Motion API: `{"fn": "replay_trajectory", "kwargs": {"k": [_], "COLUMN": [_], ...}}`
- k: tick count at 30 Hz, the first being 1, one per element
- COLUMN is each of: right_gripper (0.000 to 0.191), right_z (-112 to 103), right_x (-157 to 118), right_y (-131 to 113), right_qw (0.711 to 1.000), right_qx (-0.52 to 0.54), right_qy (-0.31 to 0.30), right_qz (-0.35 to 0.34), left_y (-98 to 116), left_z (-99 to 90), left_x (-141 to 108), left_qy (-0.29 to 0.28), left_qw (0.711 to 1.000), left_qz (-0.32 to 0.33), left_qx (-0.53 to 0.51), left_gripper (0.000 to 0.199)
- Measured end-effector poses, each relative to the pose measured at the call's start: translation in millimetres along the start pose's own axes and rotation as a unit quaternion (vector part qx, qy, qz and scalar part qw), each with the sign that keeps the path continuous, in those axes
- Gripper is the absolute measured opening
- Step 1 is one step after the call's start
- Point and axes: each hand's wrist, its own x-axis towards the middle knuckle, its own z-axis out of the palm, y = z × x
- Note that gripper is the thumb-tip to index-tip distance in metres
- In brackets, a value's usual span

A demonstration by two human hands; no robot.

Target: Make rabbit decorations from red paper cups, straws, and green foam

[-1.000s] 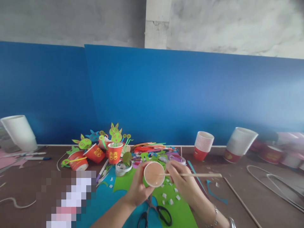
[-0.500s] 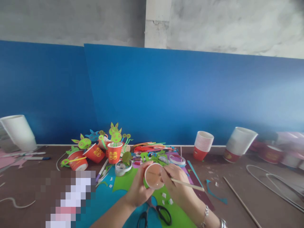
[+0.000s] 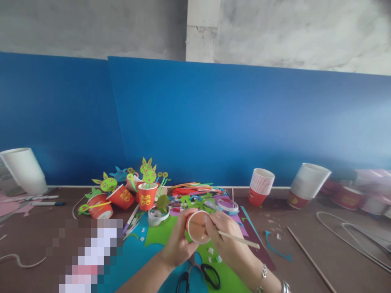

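My left hand (image 3: 179, 242) is wrapped round the side of a paper cup (image 3: 197, 228), whose pale-rimmed round end faces me. My right hand (image 3: 224, 234) pinches a thin wooden stick (image 3: 241, 239) at the cup's right side. The stick's far end slants down to the right, and my fingers hide its middle. A thin dark line crosses the round face; I cannot tell whether the stick pierces the cup. Just below the hands, black-handled scissors (image 3: 210, 276) lie on green paper (image 3: 233, 280) and blue paper (image 3: 137, 264).
Red cups (image 3: 146, 197) with green paper rabbit faces stand at the left back. Tape rolls (image 3: 227, 206) and paper scraps lie behind my hands. A cup stack (image 3: 261, 185) stands to the right, near a wooden rod (image 3: 308, 256). A blue panel (image 3: 214, 122) rises behind.
The stick's far end has shifted slightly left, and the right hand has moved a little closer over the cup. The left hand and cup have tilted only slightly.
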Motion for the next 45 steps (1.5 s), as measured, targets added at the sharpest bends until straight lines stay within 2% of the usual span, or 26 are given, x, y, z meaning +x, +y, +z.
{"fn": "replay_trajectory", "kwargs": {"k": [9, 13, 15, 17, 20, 24, 27, 31, 33, 35, 36, 38, 39, 40, 42, 44, 45], "right_gripper": [0.036, 0.031, 0.023, 0.019, 0.031, 0.038, 0.038, 0.039, 0.033, 0.024, 0.025, 0.033, 0.034, 0.033, 0.024, 0.017, 0.015], "right_z": [3.4, -3.2, -11.0, -19.4, -27.8, -28.9, -25.2, -18.6, -19.0, -23.1, -25.6, -28.6, -27.8, -25.0, -13.5, 2.9, 11.2], "right_x": [-1.0, -0.8, -1.8, -3.7, -6.7, -6.1, -3.1, -0.5, -0.8, -1.4, -1.3, 0.5, 2.0, 3.8, 6.8, 7.4, 6.6], "right_y": [-5.5, -8.4, -9.9, -11.8, -15.3, -18.9, -20.2, -20.4, -18.0, -11.9, -7.5, 3.1, 8.3, 12.8, 17.6, 15.5, 12.3], "right_qw": [1.0, 0.999, 1.0, 0.998, 0.987, 0.982, 0.983, 0.988, 0.991, 0.989, 0.984, 0.963, 0.955, 0.956, 0.972, 0.973, 0.965], "right_qx": [-0.017, -0.014, 0.002, 0.023, 0.035, 0.026, 0.021, 0.004, 0.018, 0.073, 0.112, 0.192, 0.216, 0.221, 0.185, 0.163, 0.175], "right_qy": [-0.009, -0.035, -0.012, 0.052, 0.139, 0.146, 0.133, 0.11, 0.083, 0.093, 0.122, 0.187, 0.196, 0.173, 0.044, -0.101, -0.15], "right_qz": [-0.016, -0.008, -0.011, -0.025, -0.066, -0.116, -0.126, -0.107, -0.102, -0.088, -0.068, 0.003, 0.049, 0.09, 0.136, 0.132, 0.124], "left_y": [0.8, 2.1, 1.9, 1.2, 1.9, 7.2, 10.1, 15.8, 20.6, 25.1, 26.9, 29.2, 29.8, 30.4, 31.7, 33.8, 35.1], "left_z": [4.1, 5.4, 5.4, 5.3, 6.0, 7.5, 9.1, 14.6, 17.3, 17.4, 16.2, 11.6, 8.8, 6.2, 2.5, 1.8, 2.3], "left_x": [-1.2, -0.2, 0.5, 1.0, 0.9, -0.4, -3.0, -8.0, -7.8, -3.7, -0.1, 8.6, 13.0, 16.9, 21.9, 23.3, 23.2], "left_qy": [0.002, -0.002, -0.001, 0.018, 0.036, -0.011, -0.011, -0.041, -0.045, -0.01, 0.016, 0.07, 0.092, 0.11, 0.144, 0.171, 0.179], "left_qw": [1.0, 0.999, 0.998, 0.998, 0.999, 1.0, 1.0, 0.999, 0.998, 0.997, 0.995, 0.988, 0.983, 0.978, 0.964, 0.946, 0.937], "left_qz": [-0.001, -0.004, -0.011, -0.017, -0.012, 0.006, 0.021, 0.025, 0.01, -0.031, -0.057, -0.106, -0.124, -0.138, -0.165, -0.189, -0.198], "left_qx": [-0.029, -0.042, -0.055, -0.055, -0.036, -0.015, 0.003, -0.022, -0.047, -0.07, -0.078, -0.09, -0.099, -0.112, -0.151, -0.198, -0.224], "left_gripper": [0.056, 0.053, 0.052, 0.053, 0.056, 0.054, 0.055, 0.056, 0.055, 0.055, 0.056, 0.057, 0.058, 0.058, 0.057, 0.053, 0.049]}}
